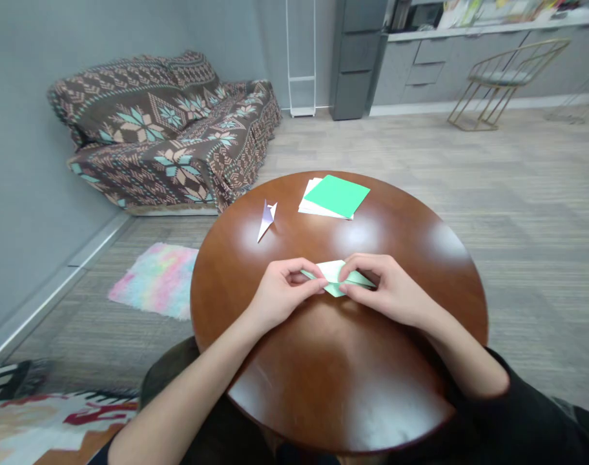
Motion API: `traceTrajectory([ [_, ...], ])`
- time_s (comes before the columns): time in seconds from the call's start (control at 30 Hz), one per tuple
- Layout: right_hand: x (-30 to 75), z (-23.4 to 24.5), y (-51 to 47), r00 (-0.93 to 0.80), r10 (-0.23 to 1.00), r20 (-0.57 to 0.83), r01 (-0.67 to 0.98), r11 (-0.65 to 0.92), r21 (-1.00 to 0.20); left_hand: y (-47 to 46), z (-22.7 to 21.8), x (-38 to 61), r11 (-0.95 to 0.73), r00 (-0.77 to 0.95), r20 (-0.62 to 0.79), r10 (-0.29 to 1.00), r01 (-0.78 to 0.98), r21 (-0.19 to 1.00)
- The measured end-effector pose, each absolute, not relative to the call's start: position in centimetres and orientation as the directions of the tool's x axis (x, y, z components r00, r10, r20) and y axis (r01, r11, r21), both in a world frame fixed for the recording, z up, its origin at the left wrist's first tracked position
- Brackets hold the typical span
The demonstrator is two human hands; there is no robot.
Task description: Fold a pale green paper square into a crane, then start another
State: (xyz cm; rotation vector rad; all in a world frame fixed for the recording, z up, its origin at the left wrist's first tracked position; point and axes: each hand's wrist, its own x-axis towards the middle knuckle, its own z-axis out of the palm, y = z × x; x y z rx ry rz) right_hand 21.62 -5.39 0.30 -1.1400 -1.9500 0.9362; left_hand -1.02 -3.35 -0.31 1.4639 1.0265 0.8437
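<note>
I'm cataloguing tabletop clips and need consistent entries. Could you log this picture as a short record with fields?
Left hand: pinching the light green folded paper
Right hand: pinching the same paper, on its right side
Table: brown, rounded, glossy
Far side of table: bright green sheet on white sheets
Far left of table: purple-and-white folded piece
Background: sofa with patterned cover, left; gold-framed chair, right

Home living space, draped sofa [178, 139], kitchen cabinets [394, 77]

Folded pale green paper [331, 272] tapers toward both sides.
</note>
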Motion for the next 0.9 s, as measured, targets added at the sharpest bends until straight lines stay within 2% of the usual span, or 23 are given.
traceTrajectory([
  [0.13,21.3,0.0,-5.4,-0.327,0.924,0.199,0.429,0.333,-0.840,-3.3,-0.5,-1.0,-0.015,0.373,-0.035,0.927,0.131,0.991],
  [0.27,21.0,0.0,-5.4,-0.320,0.915,0.246,0.369,0.359,-0.857,-3.3,-0.6,-0.9,-0.004,0.361,-0.044,0.931,0.132,0.991],
  [0.4,20.8,0.2,-5.4,-0.293,0.931,0.216,0.316,0.308,-0.897,-3.2,-0.7,-0.8,-0.010,0.354,-0.037,0.935,0.130,0.991],
  [0.67,20.6,0.2,-5.3,-0.249,0.965,0.087,0.254,0.152,-0.955,-3.2,-1.1,-0.7,0.053,0.330,-0.066,0.942,0.050,0.997],
  [0.9,20.9,0.0,-4.8,-0.258,0.961,-0.103,0.256,-0.035,-0.966,-3.0,-1.3,-0.4,0.090,0.282,-0.076,0.956,-0.037,0.995],
])
